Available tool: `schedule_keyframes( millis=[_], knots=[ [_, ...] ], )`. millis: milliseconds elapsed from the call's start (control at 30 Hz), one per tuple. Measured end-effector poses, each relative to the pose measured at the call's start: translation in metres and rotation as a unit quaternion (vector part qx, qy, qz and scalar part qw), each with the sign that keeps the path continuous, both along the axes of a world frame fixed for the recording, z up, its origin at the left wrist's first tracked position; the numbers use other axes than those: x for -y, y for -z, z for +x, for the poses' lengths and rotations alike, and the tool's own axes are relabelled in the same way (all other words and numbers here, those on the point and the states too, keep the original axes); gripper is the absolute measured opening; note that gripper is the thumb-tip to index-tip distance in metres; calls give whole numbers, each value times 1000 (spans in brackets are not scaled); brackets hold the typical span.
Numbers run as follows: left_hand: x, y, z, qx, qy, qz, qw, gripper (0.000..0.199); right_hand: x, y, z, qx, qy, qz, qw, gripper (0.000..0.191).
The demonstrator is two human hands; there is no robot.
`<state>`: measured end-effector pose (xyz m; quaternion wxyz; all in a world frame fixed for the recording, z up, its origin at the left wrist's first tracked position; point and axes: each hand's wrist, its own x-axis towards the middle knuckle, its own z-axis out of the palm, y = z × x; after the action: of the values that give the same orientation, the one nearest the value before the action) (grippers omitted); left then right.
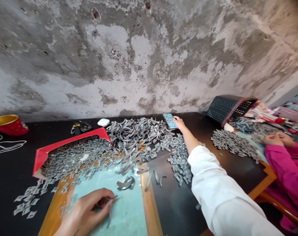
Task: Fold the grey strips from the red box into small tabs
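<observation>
Over the pale green mat, my left hand pinches a thin grey strip between thumb and fingers. My right hand reaches far forward, its fingers at the right edge of a phone with a lit screen near the wall. A heap of curved grey strips lies between the phone and a red-edged box full of small grey pieces. A few loose strips rest on the mat ahead of my left hand.
A red cup and white cord are at the left. Keys and a white case lie near the wall. At the right are a tipped black basket, another grey pile and another person's hands.
</observation>
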<state>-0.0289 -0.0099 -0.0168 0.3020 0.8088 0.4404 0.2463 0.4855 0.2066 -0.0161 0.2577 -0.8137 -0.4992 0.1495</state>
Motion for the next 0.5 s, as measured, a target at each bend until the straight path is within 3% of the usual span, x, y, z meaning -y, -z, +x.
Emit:
schedule_keyframes(
  millis=[200, 500],
  knots=[
    [0, -2, 2, -7, -13, 1, 1000, 27, 2, 3, 3, 46, -47, 25, 998, 31],
    [0, 0, -1, -6, -12, -26, 1000, 29, 3, 4, 16, 41, -39, 37, 998, 37]
  ],
)
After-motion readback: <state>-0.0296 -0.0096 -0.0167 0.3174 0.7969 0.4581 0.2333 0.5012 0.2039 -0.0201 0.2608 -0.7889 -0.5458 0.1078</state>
